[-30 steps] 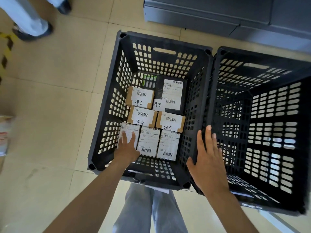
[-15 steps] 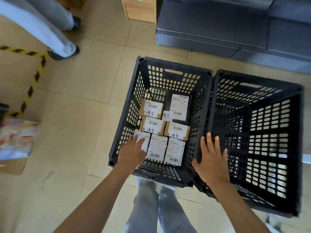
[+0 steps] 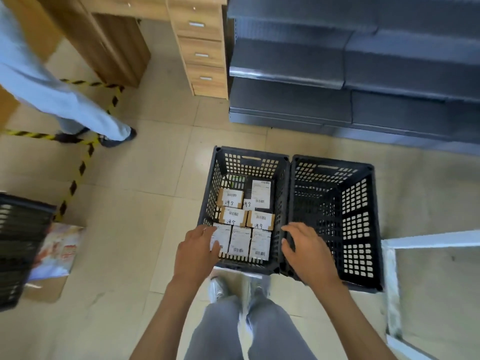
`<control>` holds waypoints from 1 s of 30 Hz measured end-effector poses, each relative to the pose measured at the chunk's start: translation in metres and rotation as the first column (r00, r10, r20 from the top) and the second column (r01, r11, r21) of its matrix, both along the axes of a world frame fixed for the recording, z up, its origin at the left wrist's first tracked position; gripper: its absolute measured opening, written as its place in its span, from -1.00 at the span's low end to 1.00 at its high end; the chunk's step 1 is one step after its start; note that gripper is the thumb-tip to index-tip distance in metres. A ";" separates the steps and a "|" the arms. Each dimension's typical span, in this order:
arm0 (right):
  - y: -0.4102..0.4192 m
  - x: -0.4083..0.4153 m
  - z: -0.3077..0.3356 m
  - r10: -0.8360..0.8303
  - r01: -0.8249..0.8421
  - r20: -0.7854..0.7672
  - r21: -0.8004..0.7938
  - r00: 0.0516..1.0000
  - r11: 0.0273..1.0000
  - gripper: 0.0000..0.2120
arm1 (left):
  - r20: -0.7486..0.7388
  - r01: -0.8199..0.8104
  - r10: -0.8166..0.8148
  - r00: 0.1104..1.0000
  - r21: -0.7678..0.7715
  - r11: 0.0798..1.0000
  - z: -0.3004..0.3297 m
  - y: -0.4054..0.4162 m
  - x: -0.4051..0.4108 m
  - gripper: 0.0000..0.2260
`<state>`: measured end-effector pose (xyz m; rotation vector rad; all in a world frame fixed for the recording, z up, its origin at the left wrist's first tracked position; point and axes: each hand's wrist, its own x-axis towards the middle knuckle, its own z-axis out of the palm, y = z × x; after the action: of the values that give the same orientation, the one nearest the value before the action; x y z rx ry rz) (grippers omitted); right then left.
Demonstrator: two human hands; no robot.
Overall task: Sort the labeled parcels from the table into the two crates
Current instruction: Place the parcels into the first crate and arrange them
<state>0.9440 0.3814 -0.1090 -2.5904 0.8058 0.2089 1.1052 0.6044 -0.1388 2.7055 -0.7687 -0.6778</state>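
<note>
Two black slotted crates stand side by side on the tiled floor. The left crate [image 3: 251,156] holds several labeled parcels: three white ones [image 3: 240,242] in the near row, brown boxes [image 3: 232,216] with handwritten labels behind them, and a black parcel [image 3: 261,194] at the back. Nothing shows inside the right crate [image 3: 333,162]. My left hand [image 3: 196,252] hovers over the left crate's near left corner, fingers relaxed, overlapping the leftmost white parcel. Loosely curled, my right hand [image 3: 307,252] hangs above the wall shared by the crates and holds nothing.
Another person's legs [image 3: 78,110] stand at the left by yellow-black floor tape [image 3: 78,175]. A wooden drawer unit [image 3: 202,48] and grey shelving [image 3: 350,61] lie behind the crates. A third black crate [image 3: 18,242] and a cardboard box [image 3: 55,255] sit left; a white table corner [image 3: 428,242] is right.
The view has risen and pulled back from the crates. Both hands have lifted away from the left crate, and my right hand's fingers have gone from straight to loosely curled.
</note>
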 end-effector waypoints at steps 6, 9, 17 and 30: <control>0.035 -0.016 0.044 -0.112 0.113 0.081 -0.011 0.990 0.993 -0.72 | 0.124 0.174 -0.168 0.978 -0.039 0.984 0.047 0.012 0.003 -0.65; 0.053 -0.024 0.059 -0.180 0.185 0.107 -0.043 0.978 0.982 -0.74 | 0.159 0.240 -0.228 0.961 -0.059 0.969 0.056 0.020 0.008 -0.66; 0.111 -0.064 0.086 -0.444 0.456 0.143 -0.064 0.885 0.888 -0.77 | 0.185 0.456 -0.431 0.883 -0.118 0.882 0.069 0.022 0.001 -0.66; 0.162 -0.209 0.113 -0.776 0.795 0.185 -0.070 0.603 0.602 -0.76 | 0.334 0.803 -0.743 0.580 -0.078 0.591 0.106 -0.030 -0.103 -0.72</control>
<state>0.7346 0.5438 0.0039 -2.0544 1.8722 -0.3102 1.0019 0.5743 -0.0328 2.1604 -2.0446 -0.3171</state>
